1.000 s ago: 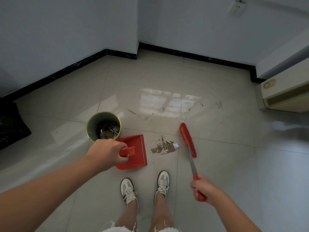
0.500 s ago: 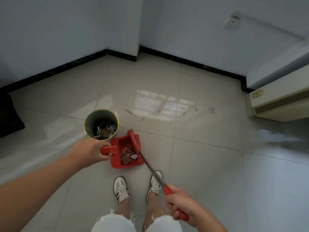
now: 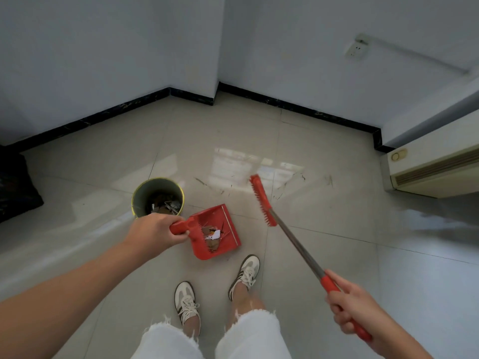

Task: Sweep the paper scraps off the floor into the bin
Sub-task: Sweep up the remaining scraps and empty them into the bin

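Paper scraps (image 3: 213, 235), brown and white, lie heaped in the red dustpan (image 3: 216, 233) at the centre of the frame, just above the person's two white sneakers (image 3: 187, 304). Nearest, at the lower right, the right hand (image 3: 356, 310) has its grip wrapped tight around the red end of the broom handle (image 3: 298, 244); the metal shaft runs up and left to the red brush head (image 3: 262, 200), which sits right of the dustpan and apart from it. The left arm comes in from the lower left, and the left hand (image 3: 153, 233) has its grip closed around the dustpan's short red handle, the pan's open mouth pointing to the right. White frayed shorts show at the bottom edge. Just above the left hand stands a round bin (image 3: 158, 196) with a yellow rim, close beside the dustpan; more scraps lie inside it. A dark bag (image 3: 15, 193) rests at the left edge. At the right edge a cream floor-standing unit (image 3: 435, 167) stands against the wall, and higher up a wall socket (image 3: 355, 50). Black skirting (image 3: 298, 104) lines the glossy tiled floor (image 3: 337, 242).
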`<action>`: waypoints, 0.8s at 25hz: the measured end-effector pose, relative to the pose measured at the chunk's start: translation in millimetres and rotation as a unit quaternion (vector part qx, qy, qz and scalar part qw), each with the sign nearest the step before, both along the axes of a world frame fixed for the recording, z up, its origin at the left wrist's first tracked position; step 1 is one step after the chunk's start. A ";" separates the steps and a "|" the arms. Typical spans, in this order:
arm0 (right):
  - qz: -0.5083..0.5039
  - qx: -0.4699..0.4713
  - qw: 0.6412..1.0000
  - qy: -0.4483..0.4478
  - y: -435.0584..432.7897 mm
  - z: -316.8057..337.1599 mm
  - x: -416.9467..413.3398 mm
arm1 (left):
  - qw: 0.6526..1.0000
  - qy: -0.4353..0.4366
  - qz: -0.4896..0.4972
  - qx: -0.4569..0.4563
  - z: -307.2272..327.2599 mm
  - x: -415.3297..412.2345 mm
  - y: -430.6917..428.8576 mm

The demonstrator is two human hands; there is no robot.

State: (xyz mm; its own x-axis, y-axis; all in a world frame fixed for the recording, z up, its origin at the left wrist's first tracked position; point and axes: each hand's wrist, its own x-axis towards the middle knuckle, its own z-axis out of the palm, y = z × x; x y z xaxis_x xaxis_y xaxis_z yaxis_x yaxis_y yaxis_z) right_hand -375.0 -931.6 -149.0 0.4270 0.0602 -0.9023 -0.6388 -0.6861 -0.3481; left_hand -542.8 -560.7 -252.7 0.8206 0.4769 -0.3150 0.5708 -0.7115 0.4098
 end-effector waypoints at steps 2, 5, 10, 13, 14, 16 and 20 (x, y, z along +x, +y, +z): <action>-0.024 0.001 1.000 -0.017 -2.5 -11.6 37.4 | 1.000 -0.003 -0.012 -0.001 3.1 29.6 -4.5; -0.071 0.016 0.996 -0.046 -7.1 -29.8 112.0 | 1.000 0.014 -0.021 0.015 7.1 83.7 -13.2; -0.098 0.005 0.991 -0.093 -12.6 -66.9 244.7 | 0.998 0.032 -0.033 0.046 0.6 171.3 -19.4; -0.092 -0.018 0.989 -0.111 -12.3 -102.0 320.9 | 0.998 0.016 -0.038 0.053 -7.2 217.8 -22.4; -0.087 -0.024 0.989 -0.114 -11.5 -119.4 344.2 | 0.998 0.016 -0.037 0.056 -11.6 232.8 -23.1; -0.063 -0.060 0.990 -0.112 -8.4 -156.8 382.0 | 0.998 0.021 -0.024 0.058 -18.3 254.2 -22.3; 0.042 -0.126 0.984 -0.122 2.9 -231.4 415.8 | 0.997 0.034 -0.022 0.059 -28.4 280.9 -21.4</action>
